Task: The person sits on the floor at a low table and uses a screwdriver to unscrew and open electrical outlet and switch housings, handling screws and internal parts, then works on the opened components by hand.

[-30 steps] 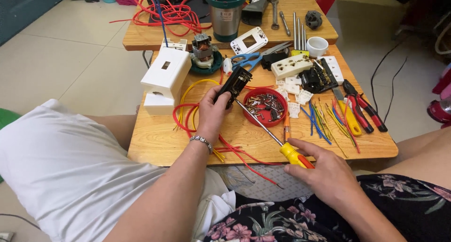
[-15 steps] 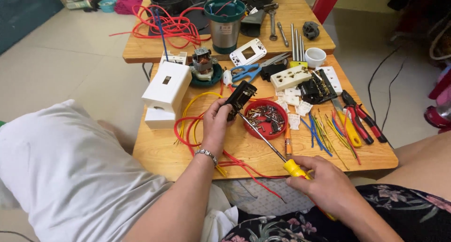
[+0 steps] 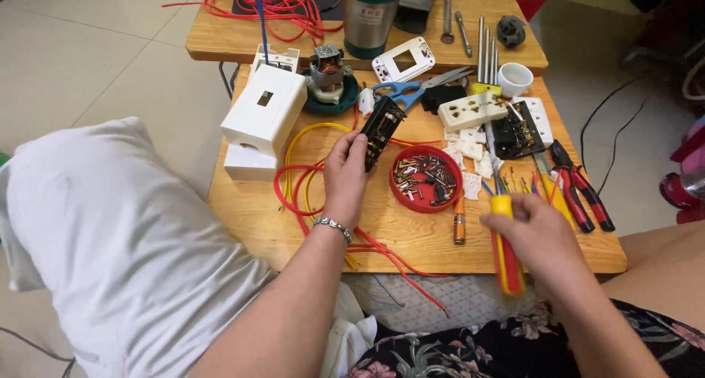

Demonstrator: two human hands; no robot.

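Note:
My left hand (image 3: pixel 344 174) grips a black electrical socket insert (image 3: pixel 381 131), tilted upright above the wooden table (image 3: pixel 250 216). In my right hand (image 3: pixel 540 235) is a screwdriver with a yellow and red handle (image 3: pixel 505 247); its shaft points up and away, over the table's near right part. Between the hands sits a round red lid (image 3: pixel 427 178) filled with several small screws. Red and yellow wires (image 3: pixel 301 174) loop under my left hand.
A white plastic box (image 3: pixel 263 117) stands left of the insert. Blue scissors (image 3: pixel 402 93), a small motor (image 3: pixel 327 73), white socket parts (image 3: pixel 474 112), a white cup (image 3: pixel 514 78), red-handled pliers (image 3: pixel 580 183) and a small orange screwdriver (image 3: pixel 459 224) lie around. A steel flask (image 3: pixel 367 18) stands behind.
My right hand has pulled the screwdriver away from the insert, rightward, and turned it more upright. The left hand with the insert stays roughly where it was.

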